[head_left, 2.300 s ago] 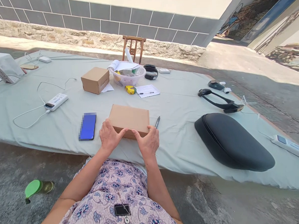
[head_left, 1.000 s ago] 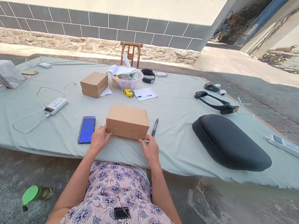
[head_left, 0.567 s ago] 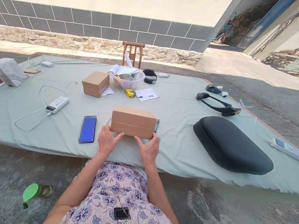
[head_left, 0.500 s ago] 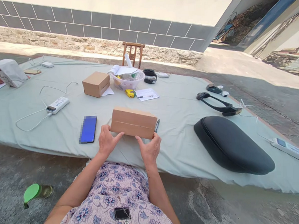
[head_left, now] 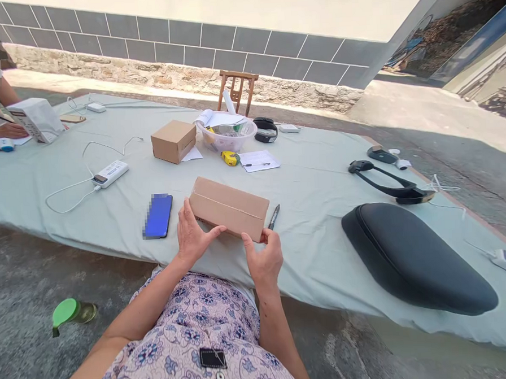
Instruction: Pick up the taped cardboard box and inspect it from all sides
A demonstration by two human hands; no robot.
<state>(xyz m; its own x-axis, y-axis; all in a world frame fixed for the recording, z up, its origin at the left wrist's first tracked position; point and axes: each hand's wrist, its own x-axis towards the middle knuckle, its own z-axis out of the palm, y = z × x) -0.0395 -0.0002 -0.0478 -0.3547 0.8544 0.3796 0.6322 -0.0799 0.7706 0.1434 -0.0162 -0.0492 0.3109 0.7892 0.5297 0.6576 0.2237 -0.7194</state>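
A small brown cardboard box, tilted, is held at the table's near side, a seam running along the face turned up. My left hand grips its left end, thumb along the near lower edge. At the right end, my right hand has its thumb on the near edge and its fingers around the corner. A dark marker pen lies just beyond my right fingers. To the left of my left hand rests a phone with a blue screen.
Behind stand another cardboard box and a plastic basket of papers. A yellow tape measure lies by a paper sheet. A black padded seat and black headset lie right. A person's hand shows far left.
The box has tipped so that its seamed face points more upward. My hands moved with it, and the view shifted slightly left, showing more of the other person.
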